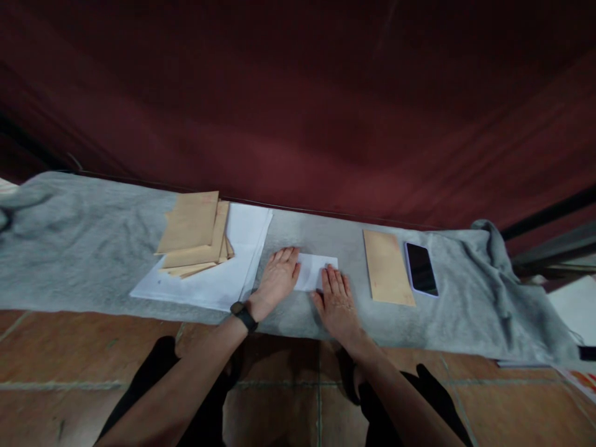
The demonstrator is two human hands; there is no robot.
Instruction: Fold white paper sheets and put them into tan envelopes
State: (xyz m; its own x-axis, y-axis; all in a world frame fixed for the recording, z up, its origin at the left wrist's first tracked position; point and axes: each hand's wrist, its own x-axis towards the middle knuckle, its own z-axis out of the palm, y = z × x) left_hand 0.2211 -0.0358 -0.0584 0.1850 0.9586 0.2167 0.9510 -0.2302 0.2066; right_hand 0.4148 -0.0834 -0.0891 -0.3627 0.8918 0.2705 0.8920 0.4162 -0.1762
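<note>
A small white rectangle of paper [311, 273], seemingly folded, lies flat on the grey cloth [316, 233]. My left hand [278, 276] rests flat at its left end, fingers stretched out. At its right end lies my right hand [336, 301], palm down with the fingers extended over the paper's edge. Left of my hands, several brown envelopes [193, 223] are piled unevenly on a stack of large white sheets [246, 236]. To the right, a single brown envelope [388, 267] lies by itself, close to a phone [421, 269] with a dark screen.
The cloth covers a long narrow surface against a dark red upright backdrop [307, 124]. It bunches up at the right end [498, 254]. Below the front edge is a tiled floor [60, 354], where my legs are. Papers [577, 307] show at the far right.
</note>
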